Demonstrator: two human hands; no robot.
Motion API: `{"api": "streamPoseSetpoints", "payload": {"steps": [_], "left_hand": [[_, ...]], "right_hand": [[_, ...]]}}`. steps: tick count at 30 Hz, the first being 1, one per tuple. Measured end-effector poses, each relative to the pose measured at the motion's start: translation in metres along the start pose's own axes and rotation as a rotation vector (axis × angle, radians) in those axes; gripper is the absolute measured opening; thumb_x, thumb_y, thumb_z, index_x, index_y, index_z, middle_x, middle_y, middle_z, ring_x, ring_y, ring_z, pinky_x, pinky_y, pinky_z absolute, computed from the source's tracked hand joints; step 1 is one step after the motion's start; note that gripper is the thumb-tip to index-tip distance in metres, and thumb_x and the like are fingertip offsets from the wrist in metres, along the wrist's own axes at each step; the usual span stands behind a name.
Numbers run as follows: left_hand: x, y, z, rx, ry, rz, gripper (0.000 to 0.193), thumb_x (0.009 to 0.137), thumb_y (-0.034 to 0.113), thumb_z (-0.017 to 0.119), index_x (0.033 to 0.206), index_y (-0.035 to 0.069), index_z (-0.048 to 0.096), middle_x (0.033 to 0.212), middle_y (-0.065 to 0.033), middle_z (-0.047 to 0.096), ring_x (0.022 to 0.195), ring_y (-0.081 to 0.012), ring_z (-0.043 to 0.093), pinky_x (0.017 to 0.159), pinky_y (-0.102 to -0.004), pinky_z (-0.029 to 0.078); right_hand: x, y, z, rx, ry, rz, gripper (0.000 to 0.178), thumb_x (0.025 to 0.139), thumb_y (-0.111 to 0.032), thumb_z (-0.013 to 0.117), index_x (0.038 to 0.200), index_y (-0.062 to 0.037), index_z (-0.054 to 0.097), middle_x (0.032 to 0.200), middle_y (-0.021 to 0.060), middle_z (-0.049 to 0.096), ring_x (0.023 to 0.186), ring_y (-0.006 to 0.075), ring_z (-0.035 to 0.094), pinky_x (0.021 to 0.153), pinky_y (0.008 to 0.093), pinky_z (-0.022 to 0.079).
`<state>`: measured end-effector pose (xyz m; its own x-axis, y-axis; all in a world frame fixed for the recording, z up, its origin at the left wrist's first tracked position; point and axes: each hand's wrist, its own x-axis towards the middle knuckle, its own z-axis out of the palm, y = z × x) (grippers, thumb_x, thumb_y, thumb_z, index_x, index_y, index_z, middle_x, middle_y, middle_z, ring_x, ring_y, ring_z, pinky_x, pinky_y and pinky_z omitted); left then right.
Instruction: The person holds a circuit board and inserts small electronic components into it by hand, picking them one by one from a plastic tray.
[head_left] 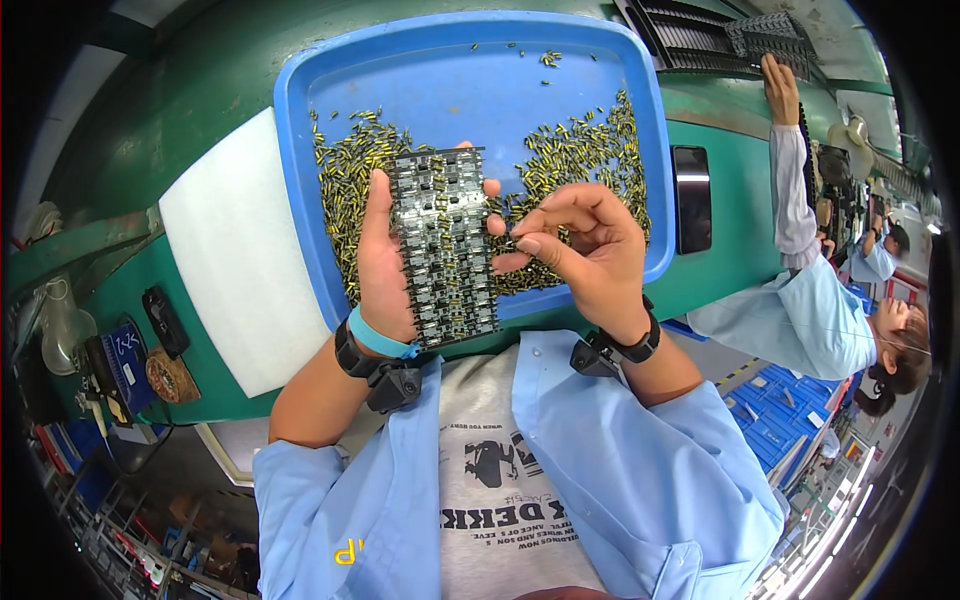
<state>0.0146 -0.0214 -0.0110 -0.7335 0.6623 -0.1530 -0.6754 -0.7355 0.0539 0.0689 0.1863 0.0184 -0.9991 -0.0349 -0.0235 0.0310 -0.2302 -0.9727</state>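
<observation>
My left hand [378, 265] grips a circuit board panel [448, 240] from below, thumb along its left edge and fingertips showing past its right edge. Rows of dark and silvery components cover the board, with small yellowish parts down its middle. Just right of the board, my right hand [590, 245] pinches thumb and forefinger together on a tiny dark component [516, 238]; its exact kind is too small to tell. Beneath both hands lies a blue plastic tray [430, 70] with heaps of small black-and-yellow cylindrical components [590, 150] to either side.
A white sheet [235, 260] lies left of the tray on the green bench. A black phone [692, 200] rests to its right. Black racks [690, 35] stand at the back right, where a co-worker's hand [782, 90] reaches. A black object [165, 322] sits far left.
</observation>
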Motion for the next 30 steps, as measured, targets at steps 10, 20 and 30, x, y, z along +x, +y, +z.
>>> {"api": "streamPoseSetpoints", "payload": {"steps": [10, 20, 30], "left_hand": [[0.001, 0.0, -0.003, 0.081, 0.087, 0.011, 0.078, 0.113, 0.067, 0.029, 0.162, 0.007, 0.042, 0.134, -0.0184, 0.067, 0.109, -0.0295, 0.072, 0.091, -0.0468, 0.065], [0.0, 0.001, -0.002, 0.079, 0.089, 0.009, 0.077, 0.113, 0.067, 0.03, 0.16, 0.007, 0.044, 0.133, -0.0178, 0.068, 0.109, -0.0287, 0.072, 0.09, -0.0451, 0.065], [0.0, -0.002, 0.0, 0.142, 0.094, 0.04, 0.077, 0.113, 0.066, 0.03, 0.161, 0.007, 0.044, 0.133, -0.0169, 0.068, 0.111, -0.0291, 0.072, 0.097, -0.0471, 0.062]], "right_hand": [[0.0, 0.005, 0.015, -0.013, 0.042, 0.021, 0.027, 0.096, 0.009, 0.074, 0.118, 0.0022, 0.058, 0.106, 0.0179, 0.077, 0.094, 0.0221, 0.078, 0.084, 0.036, 0.067], [0.0, 0.003, 0.018, -0.043, 0.046, 0.069, 0.022, 0.098, 0.008, 0.073, 0.113, 0.0018, 0.058, 0.103, 0.0164, 0.076, 0.103, 0.0245, 0.078, 0.093, 0.0374, 0.067], [-0.002, 0.013, 0.032, -0.39, 0.052, -0.223, 0.027, 0.091, 0.011, 0.078, 0.11, 0.0001, 0.062, 0.101, 0.0113, 0.077, 0.093, 0.0172, 0.074, 0.103, 0.0438, 0.061]]}}
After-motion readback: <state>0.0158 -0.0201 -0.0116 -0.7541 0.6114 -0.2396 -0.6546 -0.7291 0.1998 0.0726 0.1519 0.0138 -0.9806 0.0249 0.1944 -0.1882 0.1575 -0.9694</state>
